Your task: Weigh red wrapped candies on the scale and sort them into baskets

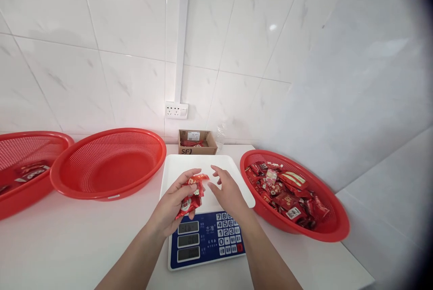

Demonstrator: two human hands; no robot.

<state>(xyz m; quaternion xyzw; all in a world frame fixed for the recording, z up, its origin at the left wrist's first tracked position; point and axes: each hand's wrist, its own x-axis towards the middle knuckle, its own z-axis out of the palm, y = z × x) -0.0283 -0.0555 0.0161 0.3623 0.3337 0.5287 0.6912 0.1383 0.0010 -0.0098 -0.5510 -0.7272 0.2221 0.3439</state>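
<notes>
My left hand (174, 200) is closed around several small red snack packets (189, 200), held above the digital scale. Just to its right, my right hand (226, 188) has its thumb and fingers apart, with nothing visible between them. Beneath both hands lies the scale's white weighing plate (209, 162). The blue keypad panel (211, 240) with its displays and number keys faces me, partly covered by my hands and wrists. On the right, a red plastic basket (333, 231) holds many more red packets (284, 191).
A large red basket (108, 136) stands left of the scale, overlapping another red basket (64, 140) with some packets in it. Behind the scale, a small cardboard box (198, 150) holds red packets, beside clear plastic (221, 134). A wall socket (176, 110) is above.
</notes>
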